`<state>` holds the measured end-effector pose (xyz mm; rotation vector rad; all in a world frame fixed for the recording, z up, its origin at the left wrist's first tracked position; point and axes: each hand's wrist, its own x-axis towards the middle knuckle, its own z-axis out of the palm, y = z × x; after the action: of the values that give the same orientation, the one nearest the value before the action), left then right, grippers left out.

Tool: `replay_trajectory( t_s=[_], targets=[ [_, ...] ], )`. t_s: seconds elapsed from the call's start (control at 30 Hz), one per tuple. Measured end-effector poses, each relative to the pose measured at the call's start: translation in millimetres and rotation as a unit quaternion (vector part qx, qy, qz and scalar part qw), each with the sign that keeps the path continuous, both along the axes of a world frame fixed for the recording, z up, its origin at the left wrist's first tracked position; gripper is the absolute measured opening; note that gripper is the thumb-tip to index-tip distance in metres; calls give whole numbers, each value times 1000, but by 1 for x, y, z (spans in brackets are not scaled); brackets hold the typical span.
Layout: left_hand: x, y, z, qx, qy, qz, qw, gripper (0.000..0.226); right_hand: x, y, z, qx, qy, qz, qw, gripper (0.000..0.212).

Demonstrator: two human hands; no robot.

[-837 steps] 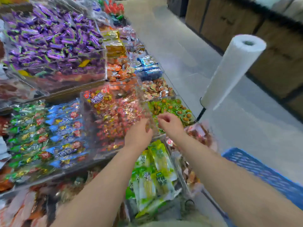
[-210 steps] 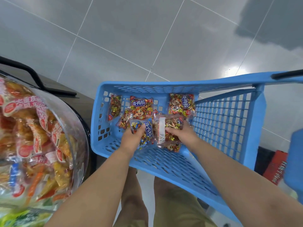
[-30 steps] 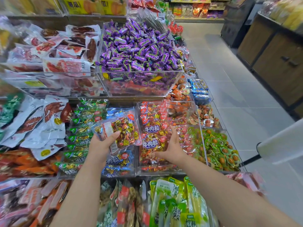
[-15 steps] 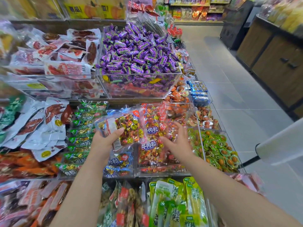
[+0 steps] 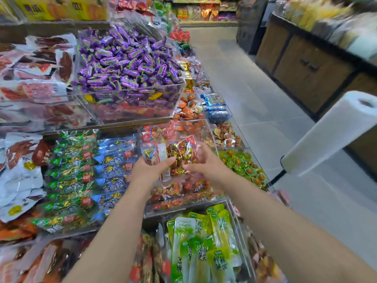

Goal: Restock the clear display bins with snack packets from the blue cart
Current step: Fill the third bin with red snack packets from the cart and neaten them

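Observation:
A clear snack packet [image 5: 179, 153] full of red and gold wrapped pieces hangs over the middle clear display bin [image 5: 195, 198]. My left hand [image 5: 151, 170] grips the packet's left end, with the thumb across its front. My right hand [image 5: 204, 162] holds its right side with curled fingers. The bin below holds more packets of the same red and gold kind. The blue cart is out of view.
A bin of purple candies [image 5: 130, 64] sits above. Green and blue packets [image 5: 85, 172] fill the bin to the left, green cups [image 5: 242, 164] the bin to the right. A white bag roll [image 5: 334, 131] juts out at right, over the grey aisle floor [image 5: 255, 94].
My left hand has carried the packet to the right, over the middle bin. My right hand has come off the bin's packets and taken hold of the packet's right side.

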<state>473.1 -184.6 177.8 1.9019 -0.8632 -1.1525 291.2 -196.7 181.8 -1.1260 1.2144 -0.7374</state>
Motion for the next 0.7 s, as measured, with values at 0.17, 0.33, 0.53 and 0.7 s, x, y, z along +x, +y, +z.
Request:
replay_trajectory(
  t_s=[0.17,0.33,0.53,0.7],
  targets=[
    [-10,-1,-1,-82,-6,28,996,83,-34,-1,17,29,-36,-127,991,89],
    [-25,11,10,-168,-56,-175,969,43,-34,-1,33,47,34,-67,996,23],
    [-25,18,11,-124,-54,-286,949,70,-20,-7,40,140,-26,-60,988,20],
    [-8,12,6,-83,-33,-188,978,44,-16,-15,38,17,196,34,980,69]
  ],
)
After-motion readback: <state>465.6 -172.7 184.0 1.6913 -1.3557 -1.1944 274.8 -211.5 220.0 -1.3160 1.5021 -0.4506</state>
